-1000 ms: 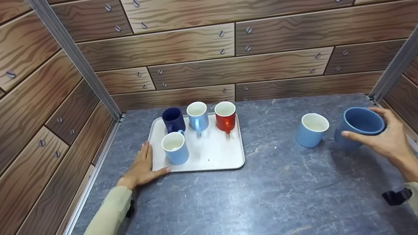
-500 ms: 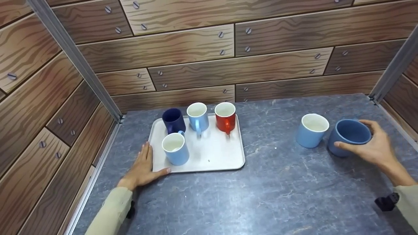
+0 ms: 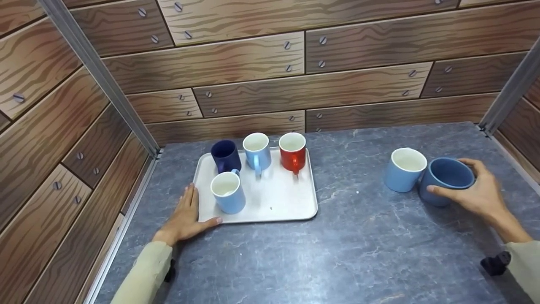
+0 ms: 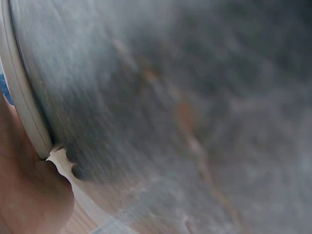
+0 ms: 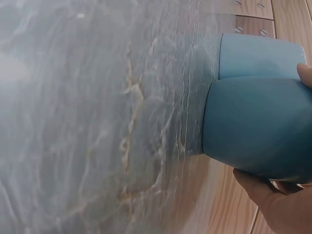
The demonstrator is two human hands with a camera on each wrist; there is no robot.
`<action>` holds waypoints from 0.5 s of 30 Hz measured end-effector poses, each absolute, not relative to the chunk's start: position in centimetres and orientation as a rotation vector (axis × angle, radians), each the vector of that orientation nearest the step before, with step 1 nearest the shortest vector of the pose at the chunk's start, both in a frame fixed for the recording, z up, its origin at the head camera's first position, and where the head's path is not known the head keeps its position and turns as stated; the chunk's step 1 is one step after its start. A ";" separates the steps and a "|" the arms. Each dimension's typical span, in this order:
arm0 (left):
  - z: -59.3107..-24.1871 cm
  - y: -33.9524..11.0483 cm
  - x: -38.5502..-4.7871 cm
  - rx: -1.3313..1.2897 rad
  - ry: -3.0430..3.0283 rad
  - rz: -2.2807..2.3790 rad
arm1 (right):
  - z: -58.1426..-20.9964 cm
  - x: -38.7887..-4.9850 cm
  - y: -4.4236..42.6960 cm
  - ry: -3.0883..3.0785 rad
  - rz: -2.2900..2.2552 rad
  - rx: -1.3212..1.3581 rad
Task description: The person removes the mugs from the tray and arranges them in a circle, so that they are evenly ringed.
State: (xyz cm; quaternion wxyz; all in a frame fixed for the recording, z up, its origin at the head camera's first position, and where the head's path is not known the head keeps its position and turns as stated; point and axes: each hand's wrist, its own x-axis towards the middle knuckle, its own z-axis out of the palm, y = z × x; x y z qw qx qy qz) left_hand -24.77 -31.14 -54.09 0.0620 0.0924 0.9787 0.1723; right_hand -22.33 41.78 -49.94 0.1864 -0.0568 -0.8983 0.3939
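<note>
Gripping lg. blue cup (image 3: 448,177) betw. thumb and fingers of R hand (image 3: 481,193), toward rear RH corner of worktop (image 3: 337,257). Held w/ axis approx. vert., immed. L of R palm, well apart from L hand (image 3: 182,218). Resting L hand, w/ fingers straight, vs. near LH corner of tray (image 3: 278,194). See R-wrist view for base at or close to worktop, beside lt.-blue mug (image 5: 258,56); see head view alone for cup interior.

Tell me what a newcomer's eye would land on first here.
Probably the red mug, the only red one, at the far right corner of the white tray. Next might be the wide blue cup off to the right, gripped by the right hand beside a light blue cup. The left hand rests at the tray's near left corner.
</note>
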 end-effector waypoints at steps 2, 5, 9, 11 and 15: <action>-54.1 -31.1 -24.8 0.278 2.957 0.527 | -49.9 -22.3 41.7 -2.538 1.114 -0.161; -54.1 -31.0 -24.8 0.283 2.960 0.535 | -49.8 -22.2 41.7 -2.558 1.111 -0.173; -54.1 -31.0 -24.8 0.296 2.972 0.535 | -49.8 -22.2 41.7 -2.569 1.110 -0.170; -54.1 -31.1 -24.9 0.298 2.976 0.533 | -49.8 -22.2 41.7 -2.573 1.103 -0.161; -54.2 -31.1 -24.8 0.305 2.991 0.547 | -49.4 -22.2 41.8 -2.625 1.096 -0.126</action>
